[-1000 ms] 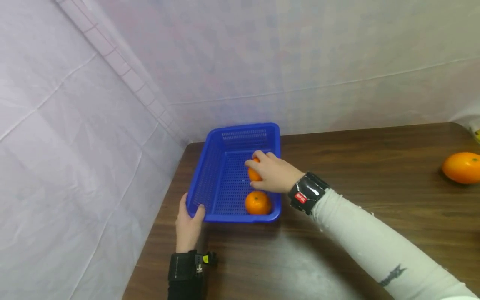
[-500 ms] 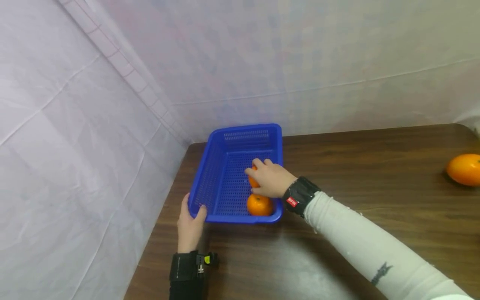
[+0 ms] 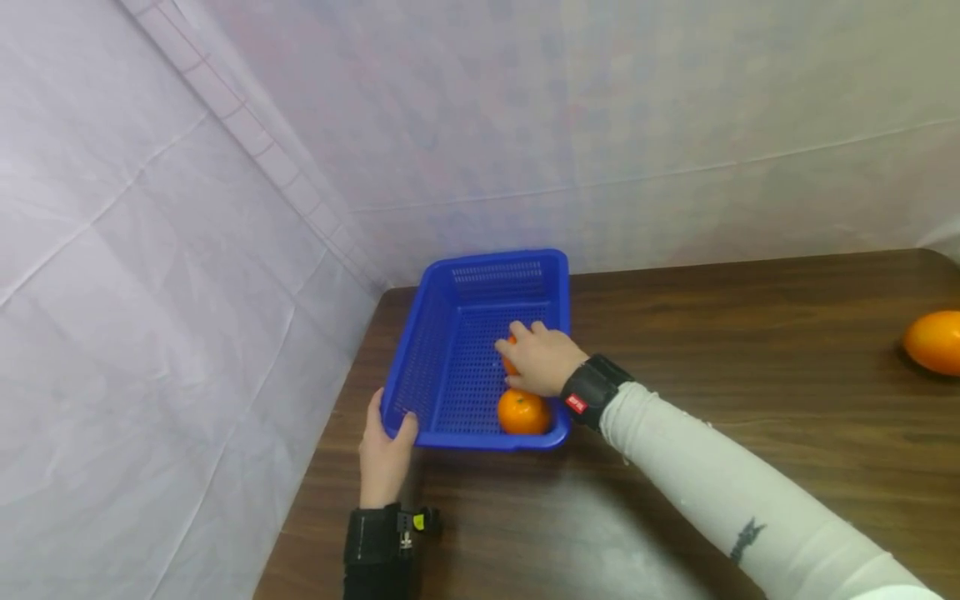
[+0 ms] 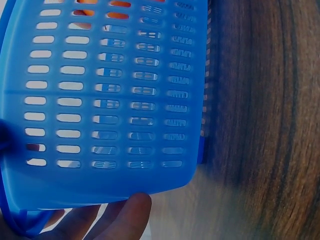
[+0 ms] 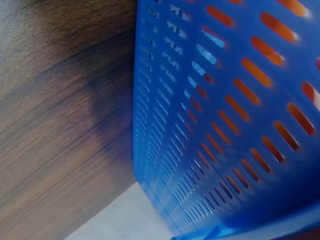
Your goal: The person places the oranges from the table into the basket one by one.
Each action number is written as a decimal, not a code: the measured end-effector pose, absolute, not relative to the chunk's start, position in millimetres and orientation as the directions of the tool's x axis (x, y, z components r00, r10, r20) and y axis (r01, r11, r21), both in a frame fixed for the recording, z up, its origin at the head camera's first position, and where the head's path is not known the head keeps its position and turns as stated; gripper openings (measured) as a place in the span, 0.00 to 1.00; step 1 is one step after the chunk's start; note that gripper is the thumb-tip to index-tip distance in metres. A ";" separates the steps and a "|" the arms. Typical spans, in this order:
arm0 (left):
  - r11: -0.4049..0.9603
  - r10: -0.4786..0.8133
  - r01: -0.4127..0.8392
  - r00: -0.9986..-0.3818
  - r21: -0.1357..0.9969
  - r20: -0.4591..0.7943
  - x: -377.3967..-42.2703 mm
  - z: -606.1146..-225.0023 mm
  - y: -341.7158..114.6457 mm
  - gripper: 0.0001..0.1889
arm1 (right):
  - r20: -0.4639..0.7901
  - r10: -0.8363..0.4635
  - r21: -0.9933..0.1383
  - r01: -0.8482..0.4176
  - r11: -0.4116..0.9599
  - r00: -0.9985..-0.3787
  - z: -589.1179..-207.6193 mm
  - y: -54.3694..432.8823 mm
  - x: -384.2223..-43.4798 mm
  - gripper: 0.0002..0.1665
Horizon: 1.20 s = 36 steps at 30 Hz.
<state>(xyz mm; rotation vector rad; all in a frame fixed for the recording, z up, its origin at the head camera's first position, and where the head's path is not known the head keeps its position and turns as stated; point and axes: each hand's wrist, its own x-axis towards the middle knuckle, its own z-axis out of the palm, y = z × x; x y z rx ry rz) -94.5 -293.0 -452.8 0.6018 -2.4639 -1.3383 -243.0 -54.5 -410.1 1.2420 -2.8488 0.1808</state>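
Observation:
A blue slotted plastic basket (image 3: 468, 441) sits on the table's left part. My left hand (image 3: 384, 457) grips its near left corner, thumb over the rim. From the left wrist view, the fingers (image 4: 131, 216) curl under the corner below the slotted wall (image 4: 120, 182). Inside the basket, my right hand (image 3: 546, 362) holds an orange (image 3: 507, 364), mostly covered by the hand. Just below that hand, a second orange (image 3: 523, 412) lies in the near right corner. Orange colour shows through the slots of the basket's side (image 5: 220, 165) in the right wrist view, where the hand itself is hidden.
Another orange fruit (image 3: 934, 342) lies at the far right of the brown wooden table (image 3: 750, 350), cut off by the frame. Pale cloth (image 3: 637, 133) hangs behind the table, and a white sheet (image 3: 172, 350) borders its left side.
My right hand has moved slightly down and nearer the second orange, still holding its orange. The left hand keeps its grip on the basket. The whole scene has shifted slightly right in view.

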 end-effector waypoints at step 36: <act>0.483 -0.481 -0.231 -0.876 0.845 0.036 -93.4 -457.0 -292.2 0.38 | -0.044 -0.733 0.085 -0.734 0.674 -0.678 -415.6 -55.8 -240.0 0.30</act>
